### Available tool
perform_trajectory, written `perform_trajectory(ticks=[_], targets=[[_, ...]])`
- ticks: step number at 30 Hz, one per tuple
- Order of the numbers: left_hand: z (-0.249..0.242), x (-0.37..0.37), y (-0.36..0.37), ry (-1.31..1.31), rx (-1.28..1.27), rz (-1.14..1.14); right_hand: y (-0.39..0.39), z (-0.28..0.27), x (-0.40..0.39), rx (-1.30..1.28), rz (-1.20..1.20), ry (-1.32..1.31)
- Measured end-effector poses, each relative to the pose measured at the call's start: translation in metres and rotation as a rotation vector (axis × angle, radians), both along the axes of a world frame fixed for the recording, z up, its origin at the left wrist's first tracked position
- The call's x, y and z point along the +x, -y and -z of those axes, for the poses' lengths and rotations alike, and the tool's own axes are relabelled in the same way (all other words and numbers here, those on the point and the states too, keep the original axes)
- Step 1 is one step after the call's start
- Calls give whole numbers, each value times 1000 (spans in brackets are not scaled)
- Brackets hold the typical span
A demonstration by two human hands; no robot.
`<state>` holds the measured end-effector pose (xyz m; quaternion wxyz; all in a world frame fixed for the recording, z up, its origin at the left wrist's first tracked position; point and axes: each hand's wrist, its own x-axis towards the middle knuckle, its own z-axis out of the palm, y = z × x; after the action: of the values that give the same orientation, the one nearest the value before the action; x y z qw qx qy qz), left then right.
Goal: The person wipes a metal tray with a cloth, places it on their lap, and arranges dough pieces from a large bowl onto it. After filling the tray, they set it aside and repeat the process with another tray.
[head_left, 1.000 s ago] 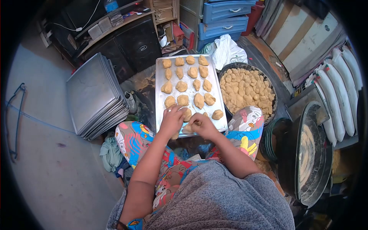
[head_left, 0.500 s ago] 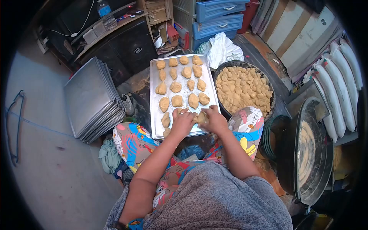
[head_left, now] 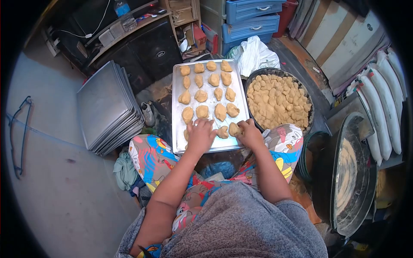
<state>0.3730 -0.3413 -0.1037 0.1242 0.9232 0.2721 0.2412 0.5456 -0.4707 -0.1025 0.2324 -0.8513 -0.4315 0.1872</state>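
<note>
Rows of rough tan dough pieces point(head_left: 201, 112) lie on a shiny metal baking tray point(head_left: 178, 79) in front of me. My left hand point(head_left: 201, 136) is over the tray's near row, fingers curled downward; whatever is under them is hidden. Part of a dough piece point(head_left: 186, 134) shows at its left edge. With its fingertips, my right hand point(head_left: 250, 136) grips a dough piece point(head_left: 235, 129) near the tray's right front corner. Between the hands sits another small dough piece point(head_left: 222, 132), touched by neither.
A round black tub point(head_left: 312, 112) heaped with dough lumps point(head_left: 279, 101) stands right of the tray. Stacked metal trays point(head_left: 107, 105) lean at left. A large black basin point(head_left: 322, 185) stands on edge at right, near filled white sacks point(head_left: 383, 103). Blue drawers point(head_left: 251, 28) stand behind.
My hands have moved apart. The right hand has shifted right with a dough piece at its fingertips, and a small dough piece now shows uncovered between the hands. The view has shifted slightly.
</note>
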Motion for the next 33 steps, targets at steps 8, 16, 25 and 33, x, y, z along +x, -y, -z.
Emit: perform_trajectory(ticks=[8, 16, 25, 33], targets=[[3, -25, -19, -193, -152, -68, 7, -6, -6, -17, 28, 3], [-13, -22, -14, -176, -99, -15, 11, -18, -13, 83, 27, 29], [-1, -46, -20, 37, -75, -64, -7, -11, -47, -70, -127, -127], [10, -67, -38, 77, -491, -233, -9, -12, -44, -66, -159, -113]])
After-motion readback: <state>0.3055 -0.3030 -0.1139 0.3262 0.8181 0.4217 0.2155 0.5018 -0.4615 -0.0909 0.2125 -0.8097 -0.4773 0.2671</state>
